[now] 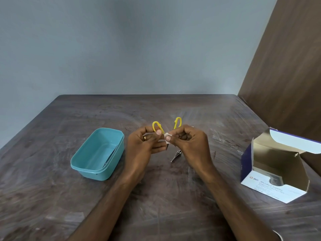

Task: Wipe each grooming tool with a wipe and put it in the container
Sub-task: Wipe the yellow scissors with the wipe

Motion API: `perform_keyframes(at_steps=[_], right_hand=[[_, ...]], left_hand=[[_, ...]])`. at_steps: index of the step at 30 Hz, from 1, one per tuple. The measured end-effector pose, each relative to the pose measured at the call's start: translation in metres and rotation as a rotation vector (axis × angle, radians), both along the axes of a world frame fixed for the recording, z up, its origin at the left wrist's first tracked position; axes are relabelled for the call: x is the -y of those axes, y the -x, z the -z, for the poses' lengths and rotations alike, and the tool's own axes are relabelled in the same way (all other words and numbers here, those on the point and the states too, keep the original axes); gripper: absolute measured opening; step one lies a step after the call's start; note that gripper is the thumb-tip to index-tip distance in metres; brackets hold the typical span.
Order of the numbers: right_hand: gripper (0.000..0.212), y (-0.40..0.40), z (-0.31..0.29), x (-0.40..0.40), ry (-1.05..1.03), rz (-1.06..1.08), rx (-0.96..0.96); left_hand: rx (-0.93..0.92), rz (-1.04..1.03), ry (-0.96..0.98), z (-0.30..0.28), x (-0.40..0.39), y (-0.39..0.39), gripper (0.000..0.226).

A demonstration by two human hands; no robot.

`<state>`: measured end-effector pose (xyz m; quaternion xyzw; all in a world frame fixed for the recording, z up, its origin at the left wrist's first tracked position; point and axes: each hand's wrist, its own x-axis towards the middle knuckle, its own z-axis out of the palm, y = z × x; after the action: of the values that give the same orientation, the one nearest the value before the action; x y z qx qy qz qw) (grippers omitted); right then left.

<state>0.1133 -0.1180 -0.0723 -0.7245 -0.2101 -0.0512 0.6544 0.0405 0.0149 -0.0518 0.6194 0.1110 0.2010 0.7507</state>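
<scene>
Scissors (158,126) upright, blades down

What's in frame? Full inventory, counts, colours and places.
scissors: 1, yellow handles, held open above table centre
wipe: 1, white, pinched at the scissors
container: 1, teal, table left, dark flat item inside
metal tool: 1, silver, on table under right hand
swab box: 1, white and blue, open, table right
table: 1, dark wood
left hand: 1, grips scissors
right hand: 1, pinches wipe
</scene>
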Motion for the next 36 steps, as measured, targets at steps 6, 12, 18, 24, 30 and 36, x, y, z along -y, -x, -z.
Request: perform_keyframes(at_steps=[6,12,18,24,30,36], right_hand=[[0.013,-0.0010,-0.0017,0.0015,-0.025,-0.010,-0.059],[0.015,-0.0026,-0.0039,0.0017,-0.062,-0.054,-0.175],[0.038,-0.0017,-0.0069,0.0028,-0.064,-0.118,-0.147],[0.051,-0.0022,-0.0006,0.0026,0.099,-0.218,-0.074],[0.052,-0.0001,-0.0046,0.0060,0.290,-0.181,0.027],[0.014,-0.0008,-0.0102,0.0082,0.149,-0.068,0.013]], left_hand=[[0.022,-0.042,0.038,-0.0007,0.0000,0.0002,0.012],[0.060,-0.085,0.128,-0.0044,-0.0046,-0.0001,0.009],[0.047,-0.067,0.130,-0.0057,-0.0075,0.0000,0.011],[0.028,-0.072,0.076,-0.0045,-0.0090,0.0008,0.012],[0.016,-0.066,0.007,-0.0051,-0.0081,0.0015,0.013],[0.050,-0.097,0.055,-0.0043,-0.0060,0.0003,0.011]])
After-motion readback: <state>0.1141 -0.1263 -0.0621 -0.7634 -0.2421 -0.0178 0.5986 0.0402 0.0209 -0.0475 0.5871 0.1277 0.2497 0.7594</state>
